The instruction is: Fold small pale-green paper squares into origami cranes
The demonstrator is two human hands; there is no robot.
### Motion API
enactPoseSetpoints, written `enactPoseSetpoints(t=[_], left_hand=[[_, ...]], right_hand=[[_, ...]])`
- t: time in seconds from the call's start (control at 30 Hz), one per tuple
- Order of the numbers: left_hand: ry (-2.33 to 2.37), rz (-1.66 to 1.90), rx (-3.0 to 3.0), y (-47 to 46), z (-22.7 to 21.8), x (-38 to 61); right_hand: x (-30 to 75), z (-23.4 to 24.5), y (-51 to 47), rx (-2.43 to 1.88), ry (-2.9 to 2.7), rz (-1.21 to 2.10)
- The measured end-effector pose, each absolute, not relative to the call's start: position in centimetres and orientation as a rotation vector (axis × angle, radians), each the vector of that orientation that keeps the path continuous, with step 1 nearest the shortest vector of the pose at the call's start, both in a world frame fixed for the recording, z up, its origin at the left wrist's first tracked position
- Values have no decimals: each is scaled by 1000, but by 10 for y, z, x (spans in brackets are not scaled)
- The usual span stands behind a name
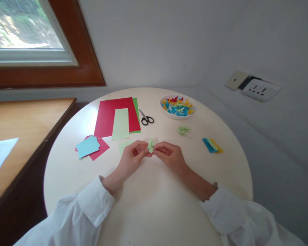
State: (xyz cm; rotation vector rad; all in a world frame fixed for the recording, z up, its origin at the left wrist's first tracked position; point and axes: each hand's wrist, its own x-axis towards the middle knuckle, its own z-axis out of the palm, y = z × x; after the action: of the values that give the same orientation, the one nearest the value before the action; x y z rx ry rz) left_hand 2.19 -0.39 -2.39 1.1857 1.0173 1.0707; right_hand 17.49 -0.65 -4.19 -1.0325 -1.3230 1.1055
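Note:
Between my two hands is a small pale green folded paper crane (pixel 150 146), held just above the round table. My left hand (pixel 133 152) pinches its left side between thumb and fingers. On the other side, the fingertips of my right hand (pixel 170 154) pinch its right edge. Partly behind my left hand lies a pale green paper square (pixel 124 147). Beyond my right hand sits a small cluster of pale green folded paper cranes (pixel 183 130).
Scissors (pixel 146 119) with black handles lie beside a red paper sheet (pixel 106 116) and a pale green strip (pixel 121 124). Light blue squares (pixel 88 147) are stacked at left. A white bowl (pixel 178 117) holds colourful folded cranes. Folded blue and yellow papers (pixel 212 145) lie right on the white table (pixel 154 205).

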Motion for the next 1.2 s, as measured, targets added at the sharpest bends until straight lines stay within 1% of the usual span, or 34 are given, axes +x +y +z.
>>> enactPoseSetpoints(t=[0.27, 0.6, 0.83, 1.07, 1.2], left_hand=[[954, 1065, 1108, -4, -26, 20], [1041, 1045, 1230, -2, -30, 20], [1039, 1091, 1230, -1, -32, 21], [972, 1182, 1395, -2, -38, 20], [964, 1198, 1475, -3, -36, 19]], right_hand=[[179, -44, -6, -1010, -1435, 1014], [180, -41, -8, -949, -1528, 966], [177, -42, -8, -991, -1500, 948], [174, -44, -8, -998, -1352, 999], [175, -44, -9, -985, -1373, 985]])
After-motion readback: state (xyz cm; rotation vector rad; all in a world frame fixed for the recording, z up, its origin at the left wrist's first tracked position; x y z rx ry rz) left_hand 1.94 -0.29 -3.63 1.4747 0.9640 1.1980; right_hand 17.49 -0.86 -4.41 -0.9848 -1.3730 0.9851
